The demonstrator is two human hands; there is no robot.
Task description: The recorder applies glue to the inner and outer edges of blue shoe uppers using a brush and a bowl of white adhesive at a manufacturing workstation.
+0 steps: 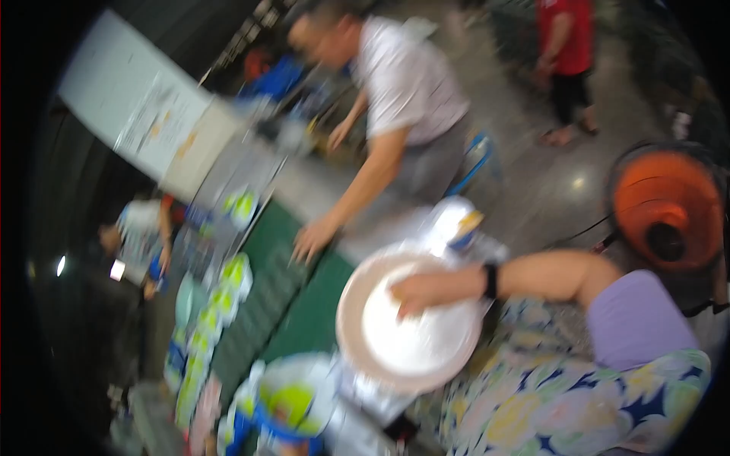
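My right hand [430, 294], a dark band at its wrist, reaches into a pale pink basin [351, 334] from the right. It is over the white contents [414, 342], perhaps powder; blur hides which. Its fingers look curled together with the tips down, and what they hold, if anything, cannot be made out. At the lower edge, a blurred skin-coloured patch, apparently my left hand [283, 413], shows among yellow-green packaging [300, 397] inside a blue rim [266, 425]. Its fingers are smeared.
A dark green conveyor belt [266, 235] runs left of the basin, with yellow-green packets [209, 323] along its far side. A co-worker in a pale shirt [411, 76] reaches over it. An orange drum-shaped fan [654, 190] stands right. Other people are farther back.
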